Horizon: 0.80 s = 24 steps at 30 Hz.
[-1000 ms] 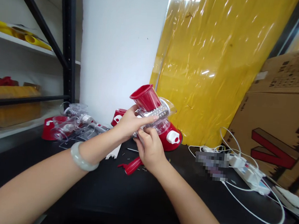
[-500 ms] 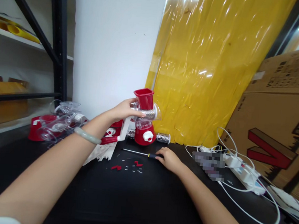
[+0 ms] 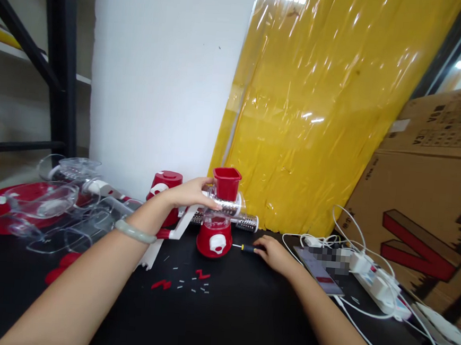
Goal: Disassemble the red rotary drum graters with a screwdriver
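Note:
My left hand is closed around the clear drum housing of a red rotary grater. The grater stands upright on its red base, which has a white knob in front, and a perforated metal drum shows inside the housing. Its white crank arm with a red handle reaches to the left, below my wrist. My right hand is closed at the end of the black and yellow handle of a screwdriver lying on the table. The screwdriver's tip is hidden behind the grater base.
A second red base stands behind my left wrist. Loose metal drums lie behind the grater. Small red pieces and several pins lie in front. Clear plastic parts crowd the left; a phone and power strip are right.
My left hand has brought the grater down and nearer, in front of the screwdriver's shaft. The right hand stays at the screwdriver's handle. The view has shifted a little.

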### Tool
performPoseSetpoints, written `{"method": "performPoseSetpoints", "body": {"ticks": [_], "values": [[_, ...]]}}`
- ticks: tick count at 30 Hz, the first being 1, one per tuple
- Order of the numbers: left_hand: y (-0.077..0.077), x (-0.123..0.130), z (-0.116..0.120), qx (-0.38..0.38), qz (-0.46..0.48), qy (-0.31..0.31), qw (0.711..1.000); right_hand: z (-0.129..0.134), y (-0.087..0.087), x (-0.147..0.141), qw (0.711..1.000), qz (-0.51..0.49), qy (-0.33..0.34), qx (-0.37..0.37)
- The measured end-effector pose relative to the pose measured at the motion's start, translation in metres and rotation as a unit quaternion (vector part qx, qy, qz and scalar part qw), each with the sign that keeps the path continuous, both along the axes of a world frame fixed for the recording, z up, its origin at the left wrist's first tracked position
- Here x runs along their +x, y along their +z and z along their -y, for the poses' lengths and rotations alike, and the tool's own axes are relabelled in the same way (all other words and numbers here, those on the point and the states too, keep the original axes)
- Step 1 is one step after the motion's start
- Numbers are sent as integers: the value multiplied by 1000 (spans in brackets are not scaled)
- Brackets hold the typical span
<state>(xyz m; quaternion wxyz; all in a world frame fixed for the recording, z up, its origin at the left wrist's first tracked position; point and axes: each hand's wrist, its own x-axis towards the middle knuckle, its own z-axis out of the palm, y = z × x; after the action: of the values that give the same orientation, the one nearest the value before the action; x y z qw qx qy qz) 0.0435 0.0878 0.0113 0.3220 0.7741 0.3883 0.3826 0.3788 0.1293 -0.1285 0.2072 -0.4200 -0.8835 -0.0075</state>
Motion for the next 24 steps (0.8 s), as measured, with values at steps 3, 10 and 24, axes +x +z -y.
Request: {"method": "performPoseSetpoints", "body": {"ticks": [3,10,24], "values": [[-7,5,-8,-12,2,-34,999,-2,36,-12,997,-49,-16,57],[-13,12,-9,-2,-54,-19,998,27,146,-89,955,-190,67,219],[-13,9,-8,5,-124,8,992,8,141,-121,902,-360,196,135]]}}
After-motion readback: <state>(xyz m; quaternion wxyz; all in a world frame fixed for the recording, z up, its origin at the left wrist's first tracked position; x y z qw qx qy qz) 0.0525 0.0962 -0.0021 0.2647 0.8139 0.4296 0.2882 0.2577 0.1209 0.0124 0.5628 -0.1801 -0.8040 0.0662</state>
